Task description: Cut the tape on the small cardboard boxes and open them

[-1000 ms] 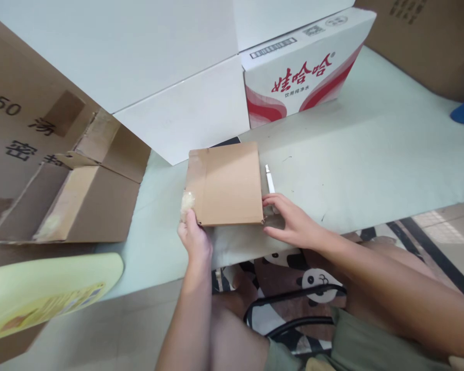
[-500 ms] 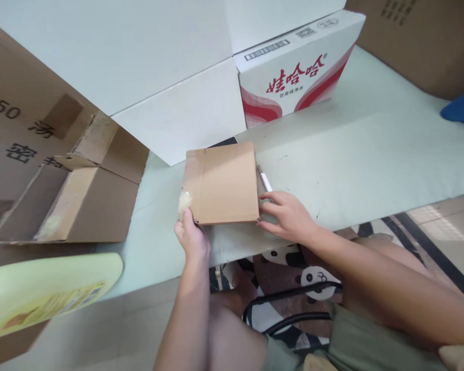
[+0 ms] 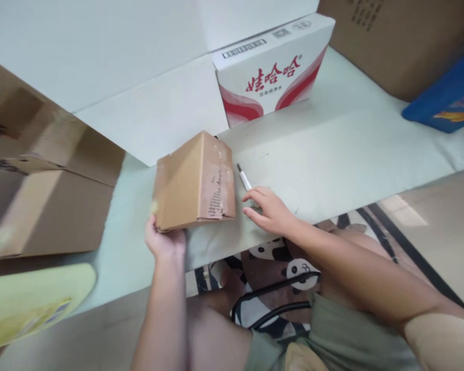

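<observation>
A brown cardboard box [image 3: 179, 188] is tilted to the left over the table, its taped right side with printed marks turned towards me. My left hand [image 3: 164, 242] grips its lower left corner, the thumb in front and the other fingers hidden beneath. To the right of the box, my right hand [image 3: 268, 210] is apart from it, fingers spread and holding nothing. Just beyond those fingertips a white pen-like tool [image 3: 244, 178] with a dark tip lies on the table; I cannot tell its exact kind.
A pale green cloth covers the table [image 3: 355, 149]. Behind stands a white carton [image 3: 270, 82] with red lettering. Larger cardboard boxes [image 3: 65, 211] are at left, above a light green container [image 3: 34, 299]. A blue package [image 3: 444, 103] is at far right.
The box has been tipped to the left, so its taped right side now shows. My right hand has come away from its right edge. The view has shifted to the right.
</observation>
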`<state>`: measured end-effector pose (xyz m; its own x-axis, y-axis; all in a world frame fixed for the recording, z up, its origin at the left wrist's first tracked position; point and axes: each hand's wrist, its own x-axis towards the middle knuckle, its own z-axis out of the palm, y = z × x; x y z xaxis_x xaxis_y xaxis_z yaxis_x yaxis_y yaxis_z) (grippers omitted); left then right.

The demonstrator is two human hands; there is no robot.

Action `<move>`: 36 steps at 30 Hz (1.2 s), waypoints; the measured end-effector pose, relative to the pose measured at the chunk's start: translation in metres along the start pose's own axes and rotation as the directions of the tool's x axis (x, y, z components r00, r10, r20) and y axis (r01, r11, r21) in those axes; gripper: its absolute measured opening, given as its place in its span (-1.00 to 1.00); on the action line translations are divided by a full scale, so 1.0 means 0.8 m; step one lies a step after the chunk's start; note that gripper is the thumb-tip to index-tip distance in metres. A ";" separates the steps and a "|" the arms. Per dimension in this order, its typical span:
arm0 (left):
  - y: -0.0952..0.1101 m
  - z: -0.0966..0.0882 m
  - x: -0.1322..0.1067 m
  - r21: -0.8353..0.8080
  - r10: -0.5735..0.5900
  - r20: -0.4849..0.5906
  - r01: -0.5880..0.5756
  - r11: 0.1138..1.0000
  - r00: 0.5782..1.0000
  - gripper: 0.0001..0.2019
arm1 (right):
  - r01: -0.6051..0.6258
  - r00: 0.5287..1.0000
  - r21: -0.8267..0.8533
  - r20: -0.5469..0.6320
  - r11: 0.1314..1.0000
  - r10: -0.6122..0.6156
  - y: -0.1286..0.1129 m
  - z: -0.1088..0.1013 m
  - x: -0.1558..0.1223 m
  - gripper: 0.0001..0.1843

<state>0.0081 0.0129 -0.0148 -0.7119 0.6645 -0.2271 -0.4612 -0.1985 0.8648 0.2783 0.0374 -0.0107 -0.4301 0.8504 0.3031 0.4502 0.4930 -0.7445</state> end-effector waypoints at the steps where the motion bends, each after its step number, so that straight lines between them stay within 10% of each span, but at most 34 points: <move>1: 0.000 0.001 0.001 0.012 0.024 0.033 -0.024 1.000 0.999 -0.80 | 0.004 1.000 0.021 0.000 1.000 -0.004 -0.001 -0.001 0.000 -0.82; 11: -0.013 0.005 -0.019 0.100 -0.107 0.169 0.091 0.991 0.980 -0.75 | -0.079 0.995 0.159 0.065 0.984 0.069 -0.001 0.008 -0.007 -0.07; 18: -0.010 0.006 -0.019 0.090 -0.138 0.169 0.124 0.988 0.976 -0.72 | -0.065 0.998 0.234 0.028 0.970 0.060 0.010 0.001 -0.003 -0.35; 29: -0.014 0.009 -0.020 0.112 -0.090 0.182 0.070 0.991 0.979 -0.73 | -0.006 0.999 -0.249 0.030 0.968 0.014 -0.002 0.000 -0.003 -0.49; 36: -0.011 0.014 -0.023 0.061 -0.087 0.119 0.080 0.995 0.989 -0.74 | -0.004 1.000 -0.276 0.022 0.961 0.011 -0.012 -0.011 -0.004 -0.69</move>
<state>0.0313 0.0103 -0.0128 -0.6009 0.7603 -0.2466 -0.4834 -0.1000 0.8697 0.2821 0.0311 0.0008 -0.4424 0.8514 0.2818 0.6507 0.5210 -0.5524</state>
